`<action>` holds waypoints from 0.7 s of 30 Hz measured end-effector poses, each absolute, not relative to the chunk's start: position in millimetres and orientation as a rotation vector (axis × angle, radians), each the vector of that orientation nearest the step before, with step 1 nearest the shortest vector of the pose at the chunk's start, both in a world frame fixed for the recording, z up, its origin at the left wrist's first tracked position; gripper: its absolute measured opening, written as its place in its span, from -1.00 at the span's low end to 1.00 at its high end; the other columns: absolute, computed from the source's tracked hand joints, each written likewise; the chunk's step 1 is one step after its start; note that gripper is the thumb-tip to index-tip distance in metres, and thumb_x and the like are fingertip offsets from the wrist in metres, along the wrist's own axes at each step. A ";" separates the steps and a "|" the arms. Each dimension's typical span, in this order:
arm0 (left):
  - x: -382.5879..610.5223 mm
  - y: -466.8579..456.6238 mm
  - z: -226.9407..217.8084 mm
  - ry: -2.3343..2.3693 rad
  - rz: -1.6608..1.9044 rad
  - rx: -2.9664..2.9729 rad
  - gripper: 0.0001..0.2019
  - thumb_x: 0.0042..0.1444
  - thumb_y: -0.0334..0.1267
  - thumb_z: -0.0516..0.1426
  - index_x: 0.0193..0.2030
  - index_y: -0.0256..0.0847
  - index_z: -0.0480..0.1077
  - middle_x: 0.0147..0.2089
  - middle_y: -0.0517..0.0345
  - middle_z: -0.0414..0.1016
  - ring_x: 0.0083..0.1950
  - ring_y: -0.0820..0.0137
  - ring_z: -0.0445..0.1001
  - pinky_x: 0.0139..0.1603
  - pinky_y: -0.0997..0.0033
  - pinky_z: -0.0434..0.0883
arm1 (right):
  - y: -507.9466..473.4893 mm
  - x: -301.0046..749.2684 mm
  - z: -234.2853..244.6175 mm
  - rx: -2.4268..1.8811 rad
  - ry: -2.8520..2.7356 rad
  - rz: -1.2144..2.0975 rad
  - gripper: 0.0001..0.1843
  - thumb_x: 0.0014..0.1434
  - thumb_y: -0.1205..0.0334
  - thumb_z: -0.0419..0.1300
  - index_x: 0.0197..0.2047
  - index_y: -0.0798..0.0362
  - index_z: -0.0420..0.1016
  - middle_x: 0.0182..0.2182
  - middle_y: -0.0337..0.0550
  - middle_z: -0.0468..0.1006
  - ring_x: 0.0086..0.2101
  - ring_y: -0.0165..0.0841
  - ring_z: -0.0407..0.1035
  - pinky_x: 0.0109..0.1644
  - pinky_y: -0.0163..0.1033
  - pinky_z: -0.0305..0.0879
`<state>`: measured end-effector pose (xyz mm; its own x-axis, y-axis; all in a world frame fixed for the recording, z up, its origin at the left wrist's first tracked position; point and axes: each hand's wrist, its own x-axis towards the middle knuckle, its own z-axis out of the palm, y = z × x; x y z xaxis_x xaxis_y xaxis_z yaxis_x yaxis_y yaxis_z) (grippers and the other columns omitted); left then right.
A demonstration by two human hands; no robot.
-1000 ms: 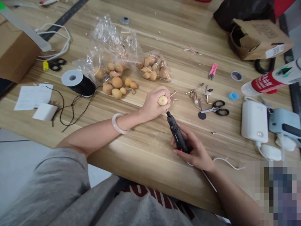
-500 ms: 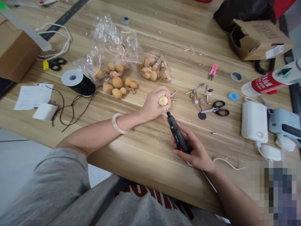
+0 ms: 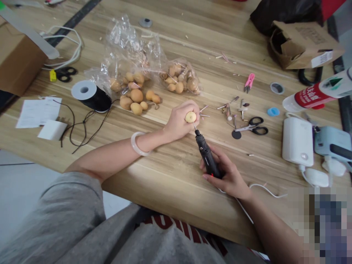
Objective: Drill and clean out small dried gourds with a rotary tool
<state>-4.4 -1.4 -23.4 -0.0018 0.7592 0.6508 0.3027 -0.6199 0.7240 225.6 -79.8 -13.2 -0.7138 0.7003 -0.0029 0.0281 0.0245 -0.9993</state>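
Observation:
My left hand (image 3: 180, 119) is closed around a small pale gourd (image 3: 190, 117), whose rounded end shows between the fingers. In my right hand (image 3: 229, 174) lies a black rotary tool (image 3: 206, 154) with a small red light near its back end. Its thin metal bit points up at the gourd and reaches its lower edge; I cannot tell whether it touches the surface or has gone in. Several loose gourds (image 3: 136, 96) lie beyond my left hand, beside clear plastic bags holding more gourds (image 3: 180, 79).
Rotary bits (image 3: 228, 110) and black-handled scissors (image 3: 251, 126) lie to the right, near pink snips (image 3: 249, 83). A white power bank (image 3: 297, 141) and a bottle (image 3: 316, 93) stand farther right. On the left are a spool of black cord (image 3: 92, 96) and a cardboard box (image 3: 22, 58).

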 end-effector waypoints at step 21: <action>-5.0 -1.8 -23.0 1.080 1.658 1.906 -0.80 -0.03 -0.56 0.15 -0.49 -0.20 0.26 -0.38 0.22 0.40 -0.30 0.46 0.43 -0.23 0.40 0.38 | -80.0 226.4 -12.8 -0.758 -1.794 1.743 -0.12 0.15 0.53 0.24 0.40 -0.27 0.05 -0.18 -0.18 0.49 -0.21 -0.42 0.42 -0.14 -0.27 0.40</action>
